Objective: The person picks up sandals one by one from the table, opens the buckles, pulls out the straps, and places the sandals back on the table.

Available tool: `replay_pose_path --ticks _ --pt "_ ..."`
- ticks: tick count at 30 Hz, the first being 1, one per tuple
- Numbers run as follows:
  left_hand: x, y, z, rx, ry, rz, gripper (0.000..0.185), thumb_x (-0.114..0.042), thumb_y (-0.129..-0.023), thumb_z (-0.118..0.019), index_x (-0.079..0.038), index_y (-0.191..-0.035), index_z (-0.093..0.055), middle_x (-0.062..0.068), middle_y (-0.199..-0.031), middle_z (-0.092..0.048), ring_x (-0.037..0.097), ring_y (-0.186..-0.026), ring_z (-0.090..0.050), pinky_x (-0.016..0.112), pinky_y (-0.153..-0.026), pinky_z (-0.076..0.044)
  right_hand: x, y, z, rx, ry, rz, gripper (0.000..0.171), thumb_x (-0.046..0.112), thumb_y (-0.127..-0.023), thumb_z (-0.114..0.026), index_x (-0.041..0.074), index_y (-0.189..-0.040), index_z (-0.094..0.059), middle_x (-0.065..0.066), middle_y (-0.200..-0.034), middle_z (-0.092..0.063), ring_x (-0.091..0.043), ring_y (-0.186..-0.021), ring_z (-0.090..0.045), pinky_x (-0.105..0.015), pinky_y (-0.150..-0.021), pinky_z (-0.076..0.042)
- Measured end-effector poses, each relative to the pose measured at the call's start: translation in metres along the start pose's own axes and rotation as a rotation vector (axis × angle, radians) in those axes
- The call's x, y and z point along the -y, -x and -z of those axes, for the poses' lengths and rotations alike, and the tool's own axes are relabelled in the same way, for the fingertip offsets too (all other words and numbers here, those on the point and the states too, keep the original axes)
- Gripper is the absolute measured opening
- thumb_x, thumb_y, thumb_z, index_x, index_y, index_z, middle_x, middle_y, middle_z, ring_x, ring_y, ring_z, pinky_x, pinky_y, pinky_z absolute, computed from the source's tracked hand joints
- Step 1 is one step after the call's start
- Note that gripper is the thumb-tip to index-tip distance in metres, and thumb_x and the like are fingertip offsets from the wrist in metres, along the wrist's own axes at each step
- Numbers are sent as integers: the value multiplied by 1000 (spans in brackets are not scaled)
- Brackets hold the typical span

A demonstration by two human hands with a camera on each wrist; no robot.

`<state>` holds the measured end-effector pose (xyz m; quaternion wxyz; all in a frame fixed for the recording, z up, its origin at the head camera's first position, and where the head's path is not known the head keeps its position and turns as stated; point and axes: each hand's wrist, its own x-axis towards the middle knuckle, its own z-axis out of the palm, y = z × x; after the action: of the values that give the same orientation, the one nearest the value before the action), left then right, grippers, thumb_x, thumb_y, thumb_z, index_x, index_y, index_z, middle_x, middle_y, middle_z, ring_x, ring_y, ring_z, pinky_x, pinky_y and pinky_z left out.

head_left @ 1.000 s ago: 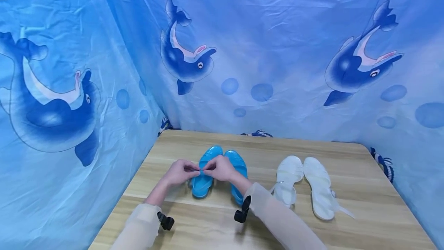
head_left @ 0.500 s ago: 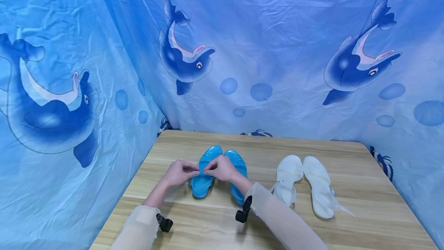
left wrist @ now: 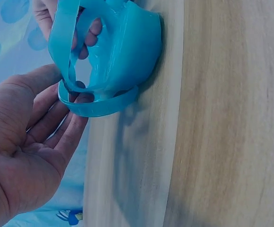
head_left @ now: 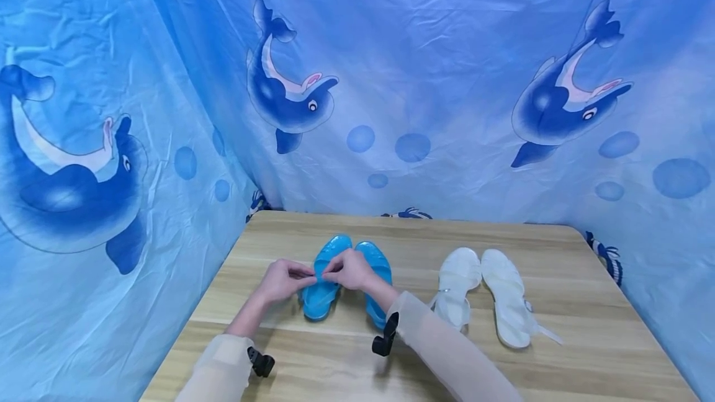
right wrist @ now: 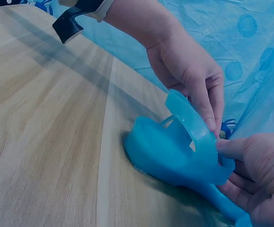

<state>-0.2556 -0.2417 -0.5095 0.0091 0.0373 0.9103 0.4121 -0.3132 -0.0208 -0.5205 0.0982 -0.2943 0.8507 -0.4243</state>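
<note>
Two glossy blue jelly sandals stand on the wooden table in the head view. Both hands meet over the left blue sandal (head_left: 319,301), where its ankle strap (left wrist: 103,107) loops up from the heel. My left hand (head_left: 283,281) pinches that strap near its fastening, thumb on one side and fingers behind, clearest in the left wrist view. From the other side my right hand (head_left: 350,270) pinches the strap close to the left fingertips; the right wrist view shows its thumb (right wrist: 231,147) against the band. The fingers cover the fastening. The right blue sandal (head_left: 377,260) lies partly beneath my right wrist.
To the right sit two white sandals, the left one (head_left: 459,275) and the right one (head_left: 507,303), whose loose strap (head_left: 549,334) trails on the table (head_left: 436,365). A blue dolphin-print curtain (head_left: 424,79) hangs behind and on the left.
The head view has turned slightly right, so everything sits a little further left. Both hands stay at the left blue sandal's strap, with hardly any motion.
</note>
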Motion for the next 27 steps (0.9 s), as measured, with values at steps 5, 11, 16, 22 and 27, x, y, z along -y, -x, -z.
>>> replay_pose_path --ticks 5,11,16,22,27 --pt "-4 -8 -9 13 12 -11 17 -22 -93 -85 -11 -106 -85 4 -104 -83 13 -91 -76 26 -78 -61 -12 9 11 -8 38 9 11 29 -98 -80 21 -97 -87 9 -91 -82 2 -79 -68 -19 -70 -55" --pt "2 -5 -5 25 -13 -61 21 -25 -93 -85 -10 -108 -85 6 -106 -83 16 -94 -77 27 -80 -62 -5 10 5 -27 81 11 10 25 -98 -79 19 -98 -86 9 -91 -82 4 -76 -66 -17 -68 -54" --pt "18 19 21 -39 -93 4 26 -27 -91 -86 -11 -110 -84 6 -106 -83 16 -94 -77 25 -78 -62 22 -9 -24 56 50 78 10 25 -101 -75 20 -102 -84 11 -97 -81 8 -82 -67 -12 -74 -54" --pt "15 23 24 -18 -105 -16 31 -31 -91 -86 -8 -112 -83 9 -107 -83 19 -95 -78 27 -77 -63 24 -12 -31 49 67 47 6 27 -100 -77 24 -99 -82 15 -97 -79 9 -87 -67 -11 -77 -53" --pt "0 3 0 7 -75 -39 30 -32 -91 -87 -10 -111 -84 7 -107 -83 17 -94 -78 26 -78 -62 4 0 -11 17 70 27 8 26 -101 -76 22 -100 -83 13 -98 -80 7 -85 -66 -13 -75 -53"
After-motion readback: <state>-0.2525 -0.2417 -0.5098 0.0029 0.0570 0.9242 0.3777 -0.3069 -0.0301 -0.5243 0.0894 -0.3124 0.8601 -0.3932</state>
